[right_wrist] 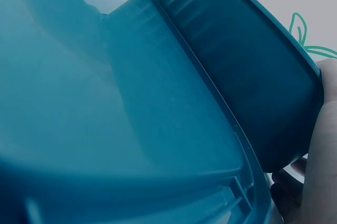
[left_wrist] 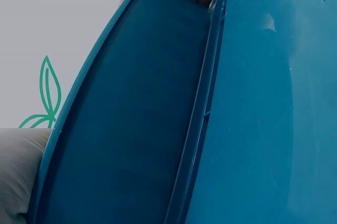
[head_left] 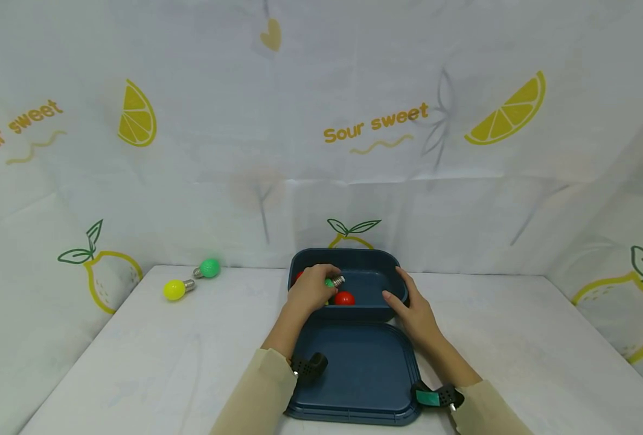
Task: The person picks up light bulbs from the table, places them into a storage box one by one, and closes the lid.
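Note:
My left hand (head_left: 311, 289) reaches over the front rim into a dark blue plastic box (head_left: 372, 313). Its curled fingers hold a green light bulb (head_left: 329, 282) whose metal screw base points right. Beside that hand, a red bulb (head_left: 345, 298) lies in the box, and a second red bulb (head_left: 299, 275) shows in part behind the fingers. My right hand (head_left: 416, 311) grips the box's right side, thumb at the front rim and fingers along the outer side. In the right wrist view, fingers of the right hand (right_wrist: 316, 150) wrap the box's corner.
A dark blue lid (head_left: 359, 374) lies on the white table (head_left: 191, 362) in front of the box, under both wrists. At the table's back left are a yellow bulb (head_left: 174, 290) and a green bulb (head_left: 209, 267). A printed white cloth (head_left: 234, 133) hangs behind.

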`<action>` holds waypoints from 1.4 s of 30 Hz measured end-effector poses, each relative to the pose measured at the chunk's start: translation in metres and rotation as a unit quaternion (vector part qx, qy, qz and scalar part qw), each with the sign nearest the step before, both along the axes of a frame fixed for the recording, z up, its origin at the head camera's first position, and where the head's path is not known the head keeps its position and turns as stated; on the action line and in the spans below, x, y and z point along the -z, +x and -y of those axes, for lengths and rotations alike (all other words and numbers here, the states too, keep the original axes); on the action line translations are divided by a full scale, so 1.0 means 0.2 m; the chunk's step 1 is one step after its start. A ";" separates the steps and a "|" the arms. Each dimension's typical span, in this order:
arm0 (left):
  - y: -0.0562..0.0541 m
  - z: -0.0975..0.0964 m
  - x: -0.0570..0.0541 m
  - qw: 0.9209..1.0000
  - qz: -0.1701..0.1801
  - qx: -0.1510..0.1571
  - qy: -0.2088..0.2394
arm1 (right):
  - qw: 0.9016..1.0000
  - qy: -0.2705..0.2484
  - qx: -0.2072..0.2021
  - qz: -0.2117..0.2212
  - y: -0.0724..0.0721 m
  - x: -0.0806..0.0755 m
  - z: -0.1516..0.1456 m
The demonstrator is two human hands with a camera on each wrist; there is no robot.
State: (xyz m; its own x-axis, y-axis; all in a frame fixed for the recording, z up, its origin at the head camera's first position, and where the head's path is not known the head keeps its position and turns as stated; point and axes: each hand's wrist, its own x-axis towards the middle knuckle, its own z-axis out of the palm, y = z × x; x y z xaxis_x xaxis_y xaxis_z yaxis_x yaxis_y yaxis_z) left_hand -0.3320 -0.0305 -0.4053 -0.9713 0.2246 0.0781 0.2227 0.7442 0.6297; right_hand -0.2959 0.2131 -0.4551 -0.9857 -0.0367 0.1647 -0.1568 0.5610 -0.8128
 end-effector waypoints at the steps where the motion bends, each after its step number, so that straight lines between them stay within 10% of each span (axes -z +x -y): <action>1: 0.00 0.00 0.00 1.000 0.000 -0.001 0.001 | 1.000 0.001 0.000 -0.001 0.00 0.00 0.00; 21: 0.01 0.00 -0.01 1.000 -0.012 -0.005 0.012 | 1.000 0.005 -0.002 -0.004 0.00 0.00 0.00; 28: 0.02 0.00 -0.01 0.996 -0.082 0.018 0.030 | 1.000 0.006 -0.002 -0.002 0.01 -0.02 0.00; 35: 0.10 -0.01 -0.15 0.975 -0.202 0.088 0.001 | 1.000 0.003 -0.003 0.005 0.00 -0.02 0.00; 42: 0.23 0.01 -0.29 0.970 -0.213 0.116 -0.007 | 1.000 0.001 -0.005 0.014 0.00 -0.02 0.01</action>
State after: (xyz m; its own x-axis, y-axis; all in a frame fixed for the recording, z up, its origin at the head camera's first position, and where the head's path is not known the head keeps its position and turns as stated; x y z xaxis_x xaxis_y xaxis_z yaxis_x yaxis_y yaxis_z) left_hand -0.2859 -0.0332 -0.3473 -0.7741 0.4380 0.4570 0.6239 0.6502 0.4336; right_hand -0.2959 0.2116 -0.4518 -0.9896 -0.0461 0.1366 -0.1388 0.5615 -0.8157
